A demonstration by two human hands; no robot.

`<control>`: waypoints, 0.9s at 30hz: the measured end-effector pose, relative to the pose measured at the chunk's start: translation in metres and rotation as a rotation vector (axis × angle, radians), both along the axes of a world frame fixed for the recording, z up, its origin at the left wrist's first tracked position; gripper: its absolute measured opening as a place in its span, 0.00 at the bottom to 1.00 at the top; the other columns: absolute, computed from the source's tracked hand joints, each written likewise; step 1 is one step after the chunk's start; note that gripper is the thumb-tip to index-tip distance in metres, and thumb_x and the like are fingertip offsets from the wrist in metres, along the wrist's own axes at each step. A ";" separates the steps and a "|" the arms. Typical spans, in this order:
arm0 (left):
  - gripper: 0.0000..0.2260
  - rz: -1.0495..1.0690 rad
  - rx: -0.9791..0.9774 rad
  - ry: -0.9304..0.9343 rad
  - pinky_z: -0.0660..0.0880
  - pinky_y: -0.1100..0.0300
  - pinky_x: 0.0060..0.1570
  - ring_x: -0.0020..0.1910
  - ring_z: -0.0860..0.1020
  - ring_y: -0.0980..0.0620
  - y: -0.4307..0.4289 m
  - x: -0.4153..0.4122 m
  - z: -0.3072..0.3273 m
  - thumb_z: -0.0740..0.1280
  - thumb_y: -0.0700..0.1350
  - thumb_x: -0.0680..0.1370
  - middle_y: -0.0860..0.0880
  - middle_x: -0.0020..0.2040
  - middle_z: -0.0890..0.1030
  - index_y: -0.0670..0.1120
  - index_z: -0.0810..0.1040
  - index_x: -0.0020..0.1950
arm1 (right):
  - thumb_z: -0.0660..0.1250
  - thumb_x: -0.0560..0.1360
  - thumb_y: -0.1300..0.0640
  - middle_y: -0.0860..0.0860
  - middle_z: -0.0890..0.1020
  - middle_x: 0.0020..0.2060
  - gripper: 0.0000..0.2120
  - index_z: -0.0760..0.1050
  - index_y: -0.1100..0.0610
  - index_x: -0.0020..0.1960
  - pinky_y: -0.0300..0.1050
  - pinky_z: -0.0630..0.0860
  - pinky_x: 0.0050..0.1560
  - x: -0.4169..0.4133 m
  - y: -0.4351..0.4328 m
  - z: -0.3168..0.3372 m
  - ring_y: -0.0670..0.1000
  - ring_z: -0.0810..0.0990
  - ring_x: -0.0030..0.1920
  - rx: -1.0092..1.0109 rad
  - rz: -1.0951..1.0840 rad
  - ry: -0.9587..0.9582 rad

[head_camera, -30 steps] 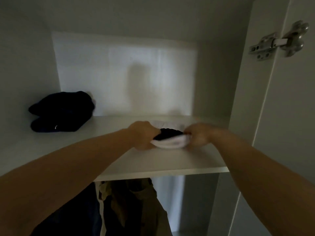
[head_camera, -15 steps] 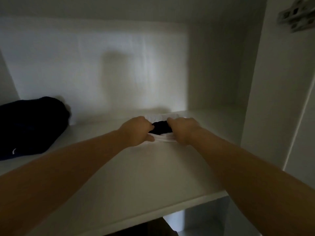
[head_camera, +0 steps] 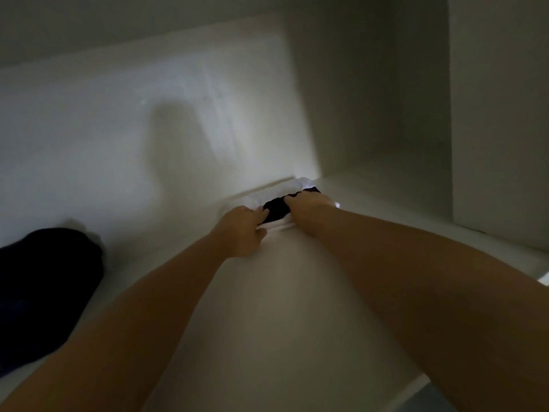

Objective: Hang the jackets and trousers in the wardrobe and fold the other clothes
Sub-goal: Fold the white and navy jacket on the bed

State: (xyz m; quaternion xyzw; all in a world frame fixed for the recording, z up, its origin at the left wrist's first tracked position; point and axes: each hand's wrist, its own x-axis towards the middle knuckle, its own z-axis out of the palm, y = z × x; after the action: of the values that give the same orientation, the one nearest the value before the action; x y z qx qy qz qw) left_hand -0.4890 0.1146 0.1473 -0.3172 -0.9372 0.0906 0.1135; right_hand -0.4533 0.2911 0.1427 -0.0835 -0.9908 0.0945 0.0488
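Observation:
A small folded pile of clothes, white cloth [head_camera: 267,196] with a black piece [head_camera: 277,209] on top, lies on the white wardrobe shelf [head_camera: 282,307], pressed against the back wall. My left hand [head_camera: 242,230] grips the pile's left front edge. My right hand [head_camera: 309,208] holds its right side, fingers over the black piece. Both forearms reach in from the bottom of the view. A dark folded garment [head_camera: 44,289] rests on the shelf at the far left.
The white back wall [head_camera: 148,129] stands right behind the pile. The wardrobe's side panel [head_camera: 499,114] closes the shelf on the right. The shelf's front edge [head_camera: 416,388] shows at bottom right.
Both hands have pushed the folded pile deeper along the shelf until it reaches the back wall. The view has moved closer and lost sight of the hanging clothes below.

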 end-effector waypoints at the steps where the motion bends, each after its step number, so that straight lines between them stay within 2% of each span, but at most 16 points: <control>1: 0.27 -0.010 0.008 0.015 0.61 0.57 0.69 0.74 0.67 0.43 0.001 -0.005 0.000 0.59 0.49 0.85 0.42 0.75 0.70 0.45 0.56 0.82 | 0.61 0.83 0.54 0.59 0.66 0.75 0.23 0.64 0.53 0.77 0.64 0.65 0.69 -0.006 0.004 -0.003 0.62 0.65 0.74 -0.010 0.018 0.049; 4: 0.26 -0.045 0.074 0.039 0.59 0.61 0.67 0.75 0.67 0.46 0.001 -0.020 -0.003 0.61 0.49 0.84 0.45 0.77 0.69 0.47 0.59 0.81 | 0.57 0.83 0.59 0.61 0.74 0.68 0.20 0.68 0.59 0.74 0.58 0.72 0.65 -0.016 0.011 -0.011 0.63 0.74 0.66 -0.032 0.045 0.131; 8: 0.24 -0.073 0.145 0.025 0.56 0.64 0.68 0.76 0.66 0.46 0.006 -0.031 -0.010 0.61 0.47 0.84 0.46 0.78 0.67 0.47 0.62 0.80 | 0.58 0.82 0.57 0.58 0.73 0.70 0.22 0.67 0.59 0.76 0.54 0.68 0.71 -0.029 0.015 -0.009 0.59 0.73 0.69 -0.011 0.058 0.050; 10: 0.24 -0.091 0.151 0.029 0.60 0.62 0.69 0.74 0.68 0.45 0.008 -0.031 -0.011 0.61 0.47 0.84 0.45 0.77 0.68 0.46 0.63 0.80 | 0.55 0.83 0.56 0.58 0.73 0.71 0.22 0.66 0.59 0.76 0.52 0.66 0.72 -0.027 0.013 -0.007 0.58 0.72 0.69 -0.008 0.066 0.037; 13: 0.21 -0.122 0.166 -0.021 0.67 0.64 0.61 0.65 0.77 0.42 0.008 -0.024 -0.002 0.61 0.47 0.84 0.42 0.67 0.78 0.42 0.69 0.76 | 0.54 0.85 0.56 0.60 0.69 0.74 0.22 0.63 0.62 0.77 0.54 0.65 0.73 -0.016 0.014 -0.004 0.62 0.68 0.72 -0.060 0.072 0.037; 16: 0.16 -0.133 0.242 -0.057 0.74 0.53 0.56 0.57 0.80 0.40 0.007 -0.008 0.017 0.61 0.44 0.84 0.38 0.59 0.82 0.38 0.77 0.69 | 0.54 0.85 0.57 0.61 0.70 0.71 0.22 0.61 0.66 0.76 0.49 0.69 0.64 0.016 0.012 0.014 0.60 0.71 0.68 -0.108 0.065 0.096; 17: 0.15 -0.129 0.264 -0.038 0.75 0.51 0.55 0.56 0.80 0.39 0.007 0.001 0.024 0.62 0.44 0.84 0.37 0.58 0.82 0.37 0.78 0.67 | 0.54 0.85 0.57 0.61 0.71 0.69 0.20 0.64 0.65 0.74 0.48 0.70 0.58 0.032 0.012 0.020 0.60 0.73 0.64 -0.137 0.069 0.146; 18: 0.15 -0.132 0.283 -0.005 0.75 0.50 0.54 0.55 0.80 0.38 0.009 0.013 0.032 0.62 0.43 0.83 0.37 0.56 0.82 0.37 0.79 0.66 | 0.54 0.85 0.58 0.61 0.73 0.65 0.15 0.70 0.63 0.67 0.46 0.68 0.52 0.048 0.012 0.026 0.59 0.74 0.58 -0.156 0.072 0.198; 19: 0.15 -0.147 0.309 0.032 0.75 0.50 0.54 0.56 0.79 0.37 0.011 0.028 0.038 0.63 0.43 0.83 0.36 0.56 0.82 0.37 0.79 0.65 | 0.53 0.85 0.58 0.59 0.75 0.61 0.11 0.73 0.60 0.55 0.45 0.65 0.48 0.067 0.014 0.032 0.57 0.73 0.52 -0.151 0.074 0.228; 20: 0.15 -0.173 0.342 0.068 0.75 0.49 0.56 0.57 0.79 0.36 0.015 0.045 0.044 0.62 0.44 0.83 0.36 0.58 0.81 0.37 0.79 0.65 | 0.52 0.85 0.58 0.57 0.75 0.55 0.13 0.70 0.57 0.45 0.44 0.63 0.45 0.088 0.015 0.036 0.56 0.71 0.48 -0.184 0.074 0.282; 21: 0.17 -0.213 0.378 0.093 0.75 0.48 0.58 0.58 0.79 0.37 0.021 0.067 0.050 0.61 0.47 0.82 0.36 0.59 0.82 0.39 0.80 0.65 | 0.51 0.86 0.57 0.55 0.73 0.50 0.15 0.66 0.56 0.42 0.43 0.62 0.44 0.110 0.017 0.041 0.55 0.70 0.46 -0.187 0.063 0.311; 23: 0.16 -0.302 0.443 0.097 0.77 0.53 0.54 0.53 0.81 0.40 0.031 0.112 0.057 0.60 0.49 0.81 0.43 0.53 0.85 0.45 0.84 0.60 | 0.51 0.86 0.56 0.53 0.70 0.42 0.14 0.65 0.58 0.43 0.47 0.60 0.40 0.155 0.024 0.043 0.56 0.69 0.44 -0.222 0.040 0.397; 25: 0.13 -0.366 0.420 0.088 0.75 0.60 0.41 0.42 0.80 0.47 0.043 0.154 0.062 0.60 0.49 0.82 0.53 0.37 0.83 0.52 0.83 0.45 | 0.55 0.85 0.56 0.52 0.69 0.34 0.17 0.66 0.58 0.38 0.50 0.63 0.37 0.205 0.033 0.043 0.57 0.69 0.39 -0.308 -0.016 0.491; 27: 0.15 -0.406 0.384 0.090 0.74 0.53 0.38 0.35 0.77 0.50 0.060 0.200 0.065 0.60 0.51 0.82 0.52 0.32 0.78 0.48 0.80 0.41 | 0.58 0.84 0.55 0.54 0.75 0.32 0.17 0.73 0.61 0.39 0.47 0.69 0.37 0.262 0.043 0.041 0.58 0.73 0.38 -0.426 -0.068 0.575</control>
State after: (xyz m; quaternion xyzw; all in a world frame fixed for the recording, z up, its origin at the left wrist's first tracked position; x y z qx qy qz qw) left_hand -0.2887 0.1743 0.2126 -0.4669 -0.8485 -0.0991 0.2288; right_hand -0.1914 0.3345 0.1835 -0.0948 -0.8912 0.3170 0.3103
